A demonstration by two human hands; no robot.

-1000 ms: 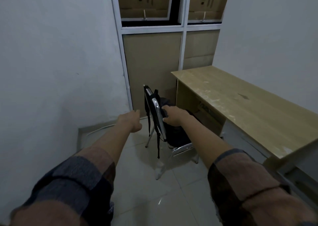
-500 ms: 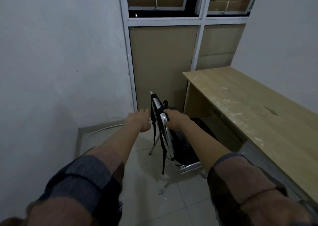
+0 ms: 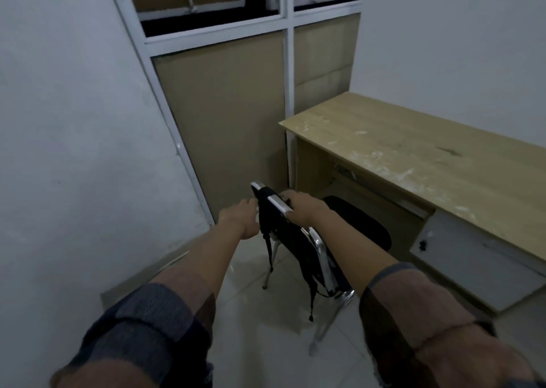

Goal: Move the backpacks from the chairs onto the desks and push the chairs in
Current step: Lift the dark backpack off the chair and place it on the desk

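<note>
A: State of the right hand (image 3: 304, 207)?

B: The right hand rests on the top rail of the chair (image 3: 320, 251), at the near end of the silver backrest bar. Its fingers curl over the far side of the bar and are hidden there, so how tightly they close cannot be told.

A: And the left hand (image 3: 240, 217)?

B: The left hand is just beside the backrest on its left. The fingers (image 3: 252, 206) are loosely bent and reach the black strap (image 3: 267, 240) draped over the rail; whether they pinch the strap cannot be told.

A: Location of the backpack?

B: The black backpack (image 3: 357, 225) sits on the chair seat, on the desk side of the backrest. Straps hang down the near side of the backrest toward the floor (image 3: 257, 328).

A: Surroundings and obstructions?

B: The desk (image 3: 413, 157) stands to the right, along the right wall, its light wooden top scuffed with pale marks. The chair stands beside the desk's left end, chrome legs on the white tiled floor. A grey drawer front (image 3: 472, 254) sits under the desk's near portion. Behind the chair is a white-framed partition (image 3: 289, 92) with brown panels. A plain wall (image 3: 74, 121) closes the left side.

A: Anything on the desk?

B: Only the marks show on the top.
</note>
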